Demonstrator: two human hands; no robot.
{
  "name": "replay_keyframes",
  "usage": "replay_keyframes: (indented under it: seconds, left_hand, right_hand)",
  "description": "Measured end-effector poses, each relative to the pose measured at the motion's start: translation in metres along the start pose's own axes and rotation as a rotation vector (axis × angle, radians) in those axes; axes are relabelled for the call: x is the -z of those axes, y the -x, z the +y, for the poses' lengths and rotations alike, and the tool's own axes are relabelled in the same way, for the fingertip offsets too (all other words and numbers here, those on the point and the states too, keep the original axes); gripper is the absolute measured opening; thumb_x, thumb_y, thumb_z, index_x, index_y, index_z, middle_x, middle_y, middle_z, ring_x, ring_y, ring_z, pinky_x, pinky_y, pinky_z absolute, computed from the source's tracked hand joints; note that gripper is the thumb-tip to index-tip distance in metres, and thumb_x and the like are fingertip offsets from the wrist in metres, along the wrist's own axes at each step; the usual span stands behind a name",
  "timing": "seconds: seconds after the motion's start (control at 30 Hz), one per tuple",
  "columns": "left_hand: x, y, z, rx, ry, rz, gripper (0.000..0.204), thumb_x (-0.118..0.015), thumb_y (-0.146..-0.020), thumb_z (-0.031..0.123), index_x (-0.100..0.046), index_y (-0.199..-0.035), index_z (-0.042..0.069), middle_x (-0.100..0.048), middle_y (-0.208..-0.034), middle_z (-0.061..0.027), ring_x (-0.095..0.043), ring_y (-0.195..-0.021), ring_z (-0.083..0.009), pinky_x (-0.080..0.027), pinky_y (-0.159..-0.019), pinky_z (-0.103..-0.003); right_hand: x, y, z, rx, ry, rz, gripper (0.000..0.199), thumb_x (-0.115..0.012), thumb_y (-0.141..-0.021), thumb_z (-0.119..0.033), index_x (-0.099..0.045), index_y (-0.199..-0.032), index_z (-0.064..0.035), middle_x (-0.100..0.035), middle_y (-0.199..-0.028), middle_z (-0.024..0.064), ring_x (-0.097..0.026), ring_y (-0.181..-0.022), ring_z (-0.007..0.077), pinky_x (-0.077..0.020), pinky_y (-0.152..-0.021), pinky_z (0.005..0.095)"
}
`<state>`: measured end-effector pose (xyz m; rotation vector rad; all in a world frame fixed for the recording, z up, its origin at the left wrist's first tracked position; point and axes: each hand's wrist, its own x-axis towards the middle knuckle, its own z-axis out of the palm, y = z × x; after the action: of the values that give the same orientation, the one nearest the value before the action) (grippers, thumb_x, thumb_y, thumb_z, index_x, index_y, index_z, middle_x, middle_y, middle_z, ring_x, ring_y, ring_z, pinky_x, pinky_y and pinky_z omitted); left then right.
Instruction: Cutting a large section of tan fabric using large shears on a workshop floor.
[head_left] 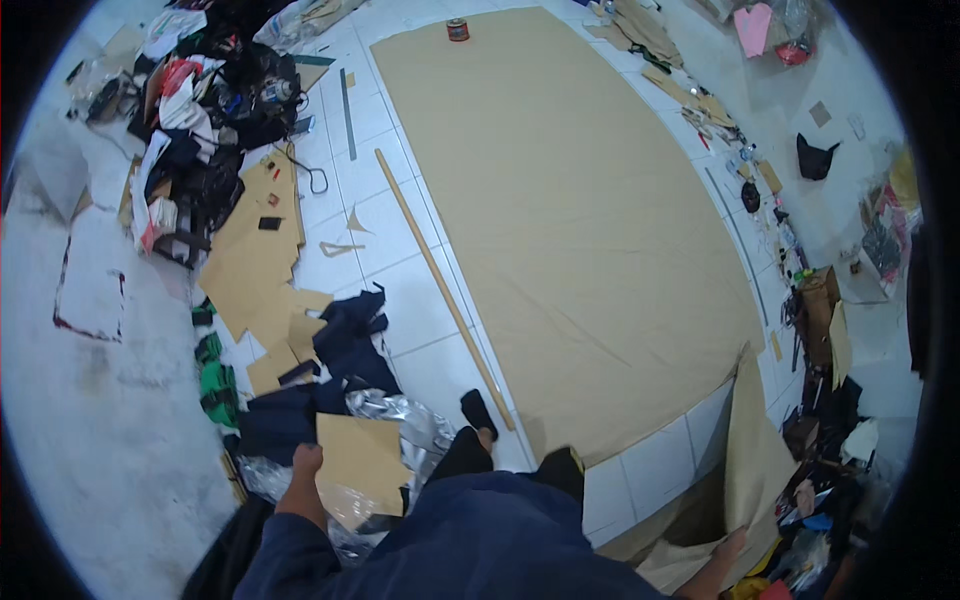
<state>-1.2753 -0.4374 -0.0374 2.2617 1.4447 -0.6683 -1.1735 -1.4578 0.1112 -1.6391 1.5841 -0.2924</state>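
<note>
A long tan fabric sheet (570, 220) lies spread over the white tiles ahead of me, lightly creased towards the near end. Its near right part rises and folds back towards me. At that raised edge is my right hand (733, 548), closed on the fabric, its fingertips partly hidden. My left hand (307, 459) hangs to the left with curled fingers and nothing visible in it. Close beside it in the view is a square tan board (362, 462), over clear plastic and silvery wrapping (425, 420). A red can (458, 30) stands on the sheet's far end.
A long wooden stick (440, 280) lies along the sheet's left edge, and a metal ruler (348, 115) farther off. Dark blue cloth (350, 335) and tan cardboard pieces (250, 265) cover the left floor. Bags (220, 100) pile up far left. Scraps and tools line the right wall.
</note>
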Motion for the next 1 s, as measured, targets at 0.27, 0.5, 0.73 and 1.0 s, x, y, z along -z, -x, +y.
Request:
replay_keyframes:
  seconds: [0.27, 0.5, 0.73, 1.0]
  left_hand:
    - [0.071, -0.127, 0.096, -0.246, 0.309, -0.101, 0.041, -0.064, -0.083, 0.025, -0.058, -0.114, -0.002, -0.065, -0.091, -0.0123, -0.059, -0.067, -0.0146, -0.048, -0.058, -0.028]
    - [0.198, -0.230, 0.227, -0.244, 0.590, -0.110, 0.039, -0.061, -0.084, 0.027, -0.060, -0.109, -0.002, -0.064, -0.087, -0.0122, -0.061, -0.078, -0.0165, -0.048, -0.070, -0.029]
    - [0.268, -0.272, 0.173, 0.456, 0.728, -0.275, 0.022, -0.059, -0.084, 0.025, -0.060, -0.086, 0.003, -0.048, -0.058, -0.0036, -0.050, -0.043, -0.0165, -0.042, -0.042, -0.029]
    - [0.430, -0.398, 0.126, -0.637, -0.348, 0.012, 0.020, -0.059, -0.080, 0.023, -0.060, -0.092, 0.006, -0.060, -0.070, -0.0138, -0.061, -0.064, -0.0298, -0.048, -0.053, -0.043]
  right_hand:
    - [-0.175, 0.057, -0.160, 0.005, 0.024, 0.079, 0.066, -0.045, -0.090, -0.044, -0.044, -0.129, 0.0085, -0.053, -0.121, 0.0205, -0.053, -0.105, 0.0340, -0.0413, -0.089, 0.0429]
    - [-0.376, 0.131, -0.286, 0.061, -0.145, -0.096, 0.062, -0.043, -0.092, -0.042, -0.046, -0.126, 0.0082, -0.057, -0.117, 0.0184, -0.057, -0.099, 0.0332, -0.0443, -0.085, 0.0426]
    - [-0.606, 0.185, -0.394, 0.157, 0.093, -0.141, 0.062, -0.045, -0.090, -0.045, -0.055, -0.110, 0.0125, -0.061, -0.102, 0.0203, -0.057, -0.091, 0.0290, -0.0459, -0.077, 0.0406]
    - [-0.844, 0.340, -0.482, 0.103, 0.027, -0.294, 0.061, -0.045, -0.091, -0.043, -0.049, -0.118, 0.0114, -0.057, -0.111, 0.0204, -0.057, -0.097, 0.0312, -0.0450, -0.083, 0.0416]
